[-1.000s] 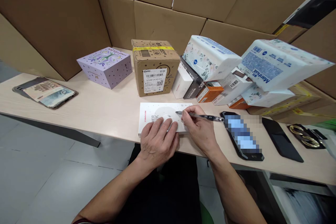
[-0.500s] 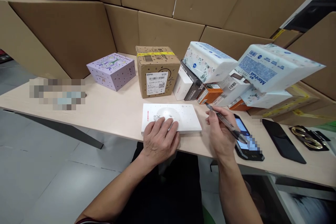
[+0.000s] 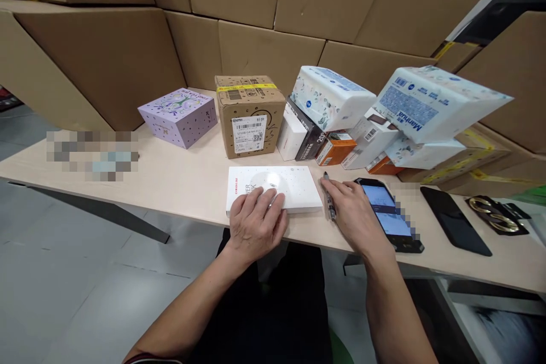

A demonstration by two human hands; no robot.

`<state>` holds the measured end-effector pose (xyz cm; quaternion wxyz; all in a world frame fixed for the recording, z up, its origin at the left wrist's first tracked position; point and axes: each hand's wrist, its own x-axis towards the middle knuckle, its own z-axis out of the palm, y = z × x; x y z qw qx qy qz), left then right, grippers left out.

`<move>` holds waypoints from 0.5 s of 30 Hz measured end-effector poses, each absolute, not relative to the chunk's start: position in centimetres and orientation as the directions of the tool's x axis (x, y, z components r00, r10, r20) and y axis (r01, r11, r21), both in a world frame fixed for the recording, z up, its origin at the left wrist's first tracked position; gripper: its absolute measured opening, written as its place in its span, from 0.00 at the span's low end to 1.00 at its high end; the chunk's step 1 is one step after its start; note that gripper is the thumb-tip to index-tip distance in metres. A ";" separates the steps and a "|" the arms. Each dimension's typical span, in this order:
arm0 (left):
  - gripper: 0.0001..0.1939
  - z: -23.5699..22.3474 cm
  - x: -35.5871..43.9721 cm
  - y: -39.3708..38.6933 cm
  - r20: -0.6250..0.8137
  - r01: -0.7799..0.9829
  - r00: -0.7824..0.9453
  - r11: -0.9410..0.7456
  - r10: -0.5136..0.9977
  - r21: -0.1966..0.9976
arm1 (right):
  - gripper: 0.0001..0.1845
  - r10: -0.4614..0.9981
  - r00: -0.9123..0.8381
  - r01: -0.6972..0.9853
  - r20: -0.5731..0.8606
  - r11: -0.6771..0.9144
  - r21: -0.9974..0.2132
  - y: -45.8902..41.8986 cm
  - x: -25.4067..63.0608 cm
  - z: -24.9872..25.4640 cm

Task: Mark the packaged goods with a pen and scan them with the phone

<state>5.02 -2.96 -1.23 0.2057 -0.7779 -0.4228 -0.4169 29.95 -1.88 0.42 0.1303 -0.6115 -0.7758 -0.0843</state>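
A white power bank box [image 3: 298,185] lies flat near the table's front edge. Across its front part rests my left hand [image 3: 256,219], palm down, fingers stretched over the lid and slightly apart. To the right of the box, my right hand [image 3: 352,207] is low over the tabletop, with its fingers closed on a dark pen [image 3: 330,206]. The pen lies along the table surface, its upper part partly covered by the fingers. Just right of that hand is a phone [image 3: 392,216] with a lit screen.
Behind stand a purple box [image 3: 179,119], a taped brown carton [image 3: 251,119], small boxes including an orange one [image 3: 335,151], and tissue packs [image 3: 333,96]. A black phone [image 3: 454,219] lies at right. Cardboard [image 3: 247,51] walls the back.
My right hand has lowered the pen from above the table to its surface and turned palm down. My left hand stays on the white box. The view has shifted slightly.
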 end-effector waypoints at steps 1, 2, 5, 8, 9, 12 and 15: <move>0.16 -1.2 5.0 -3.0 0.822 0.829 0.295 -0.558 0.487 0.032 | 0.32 0.927 -0.223 0.969 0.300 0.244 -0.033 -1.8 29.9 0.4; 0.16 -1.2 5.0 -3.0 0.823 0.830 0.295 -0.557 0.486 0.031 | 0.30 0.923 -0.231 0.966 0.307 0.256 -0.042 -1.7 29.9 0.3; 0.16 -1.1 5.0 -3.0 0.823 0.833 0.293 -0.552 0.486 0.029 | 0.27 0.880 -0.234 0.953 0.413 0.291 -0.079 -2.2 30.2 0.2; 0.15 -1.1 5.1 -3.0 0.820 0.834 0.296 -0.551 0.491 0.029 | 0.26 0.807 -0.135 0.974 0.575 0.215 -0.074 -4.3 31.1 0.3; 0.15 -1.0 5.1 -3.0 0.819 0.834 0.297 -0.552 0.491 0.028 | 0.27 0.785 -0.081 0.986 0.614 0.152 -0.065 -5.4 31.6 0.3; 0.15 -1.0 5.1 -2.9 0.818 0.832 0.302 -0.554 0.490 0.024 | 0.42 0.743 0.180 0.983 0.644 -0.153 -0.098 -8.6 33.6 0.0; 0.15 -1.0 5.1 -2.9 0.822 0.836 0.292 -0.548 0.488 0.028 | 0.55 0.766 0.388 0.922 0.512 -0.319 -0.221 -10.8 35.5 -0.7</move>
